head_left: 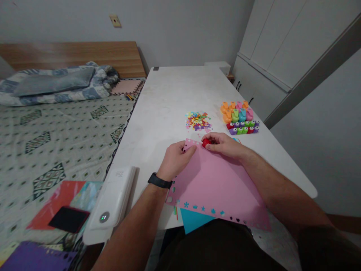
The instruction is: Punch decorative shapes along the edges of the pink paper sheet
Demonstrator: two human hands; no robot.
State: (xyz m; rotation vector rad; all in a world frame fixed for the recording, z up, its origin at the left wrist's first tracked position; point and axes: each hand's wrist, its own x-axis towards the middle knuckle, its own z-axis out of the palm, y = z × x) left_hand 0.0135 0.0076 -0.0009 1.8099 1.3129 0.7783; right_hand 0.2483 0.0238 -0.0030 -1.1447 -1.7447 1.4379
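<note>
A pink sheet of paper lies in front of me, with shapes such as stars, a crown and a heart punched along its edges. My left hand grips its upper left corner, thumb on top. At the top edge, my right hand is closed around a small red craft punch, which sits against the paper. Part of the punch is hidden by the fingers. Under the pink sheet, a blue sheet sticks out near my body. Just beyond the hands is a pile of colourful punched paper bits.
Rows of craft punches, large orange ones and small purple and green ones, stand at the right on the white table. A white device lies along the left edge. On the bed are a phone and coloured sheets.
</note>
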